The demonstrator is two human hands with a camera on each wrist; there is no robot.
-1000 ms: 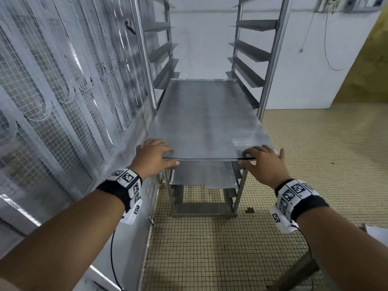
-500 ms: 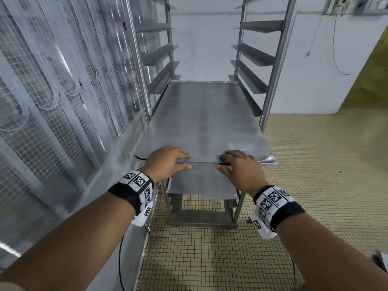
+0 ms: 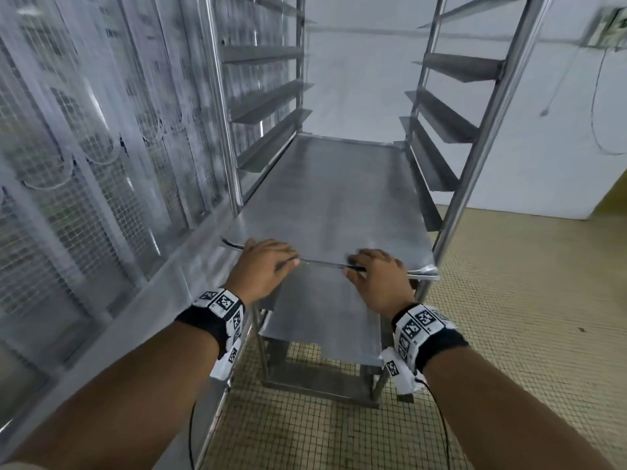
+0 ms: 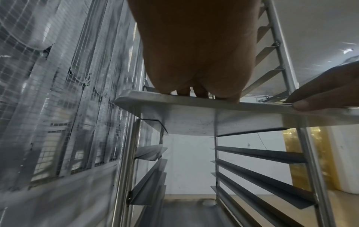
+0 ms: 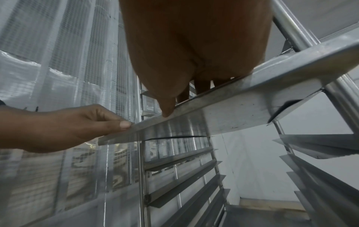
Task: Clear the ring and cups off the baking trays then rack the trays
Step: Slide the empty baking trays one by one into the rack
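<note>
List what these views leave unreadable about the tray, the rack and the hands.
- Baking tray: whether its far edge is fully home; head view, too distant.
- Left hand palm contact: the hand's own back hides it.
- Right hand fingers: motion blur.
- Lower tray: wrists and upper tray cover its sides.
- Rack top: cut off by frame edges.

Dim flat indoor light, motion blur on left mesh wall (image 3: 84, 171), wrist views backlit, edges fisheye-warped.

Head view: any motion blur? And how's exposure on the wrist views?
Head view: mesh panels at left smeared, tray and hands fairly sharp. Left wrist view: palm dark, in shadow. Right wrist view: mesh blurred at bottom left, straight rack rails bowed by the lens.
</note>
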